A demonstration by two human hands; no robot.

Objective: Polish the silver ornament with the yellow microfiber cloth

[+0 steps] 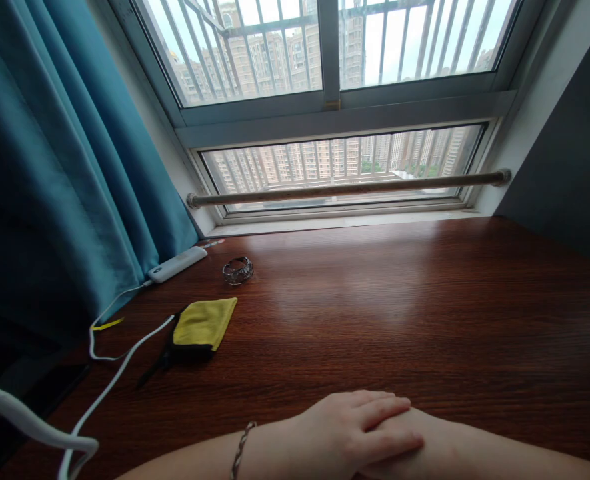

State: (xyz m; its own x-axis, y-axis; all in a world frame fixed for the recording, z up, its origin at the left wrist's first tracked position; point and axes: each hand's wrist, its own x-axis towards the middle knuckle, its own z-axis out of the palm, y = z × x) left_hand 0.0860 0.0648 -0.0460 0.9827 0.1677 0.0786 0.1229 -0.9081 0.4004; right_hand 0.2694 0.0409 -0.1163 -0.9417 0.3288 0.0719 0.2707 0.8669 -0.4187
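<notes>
Risk: the white cable is trailing loose over the bench edge, so an arm sweeping left could be snagging it and dragging the white power bank along.
Left hand: lying flat over the right hand, fingers loose, gripping nothing.
Right hand: mostly covered; I cannot tell its grip.
Yellow cloth pouch: lying flat, well apart from both hands, looking soft, dark strap sticking out.
Glass ring dish: sitting near the window.
</notes>
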